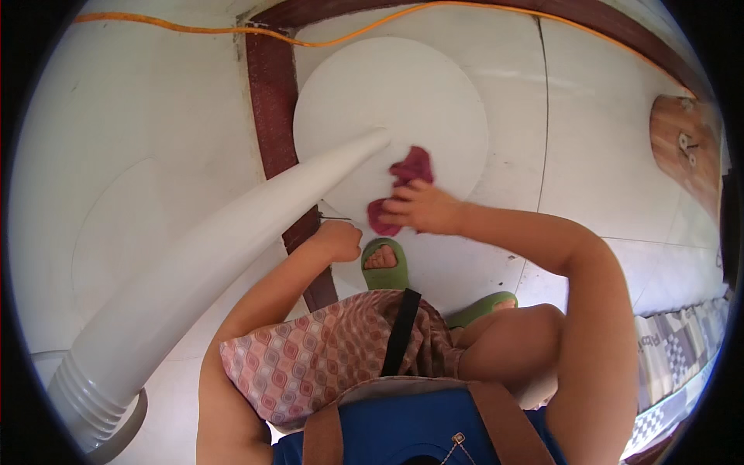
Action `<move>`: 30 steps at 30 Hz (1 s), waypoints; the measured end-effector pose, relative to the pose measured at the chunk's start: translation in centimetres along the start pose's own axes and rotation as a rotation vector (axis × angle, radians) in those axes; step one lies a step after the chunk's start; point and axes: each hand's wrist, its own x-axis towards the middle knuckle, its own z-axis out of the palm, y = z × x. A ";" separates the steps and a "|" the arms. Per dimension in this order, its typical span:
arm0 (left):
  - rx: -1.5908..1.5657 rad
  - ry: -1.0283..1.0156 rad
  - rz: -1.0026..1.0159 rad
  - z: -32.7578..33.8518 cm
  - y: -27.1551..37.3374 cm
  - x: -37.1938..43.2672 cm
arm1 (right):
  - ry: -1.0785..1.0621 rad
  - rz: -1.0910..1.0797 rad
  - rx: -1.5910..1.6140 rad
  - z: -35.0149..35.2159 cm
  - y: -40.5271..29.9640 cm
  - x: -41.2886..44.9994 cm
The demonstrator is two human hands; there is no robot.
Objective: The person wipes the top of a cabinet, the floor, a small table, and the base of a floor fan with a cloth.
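A white stand with a round flat base [442, 99] and a thick pole [232, 226] stands on the floor, its pole stretching towards the lower left. My right hand [427, 208] lies on a crumpled dark red cloth [417, 165], fingers spread over it, at the near edge of the base. Part of the cloth rests on the base. Left of the cloth, my left hand [340, 239] is curled into a fist beside the pole, near a dark red floor strip; whether it holds the thin dark thing by its knuckles cannot be told.
An orange cable [317, 43] runs along the far side. Green slippers [386, 263] are on my feet, close to the base. A wood-patterned object [686, 145] stands at the far right, with patterned fabric [674, 354] below it. A dark red strip [273, 104] crosses the floor.
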 end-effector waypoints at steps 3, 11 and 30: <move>-0.008 0.007 -0.012 0.0 -0.2 0.6 | 0.008 0.204 -0.218 -4.0 5.0 -2.0; 0.087 0.015 0.009 -4.3 0.7 1.1 | 0.491 0.807 -0.345 -8.3 16.4 4.4; 0.107 0.143 0.019 -5.7 0.9 1.2 | 0.458 0.871 -0.350 -7.3 15.3 10.3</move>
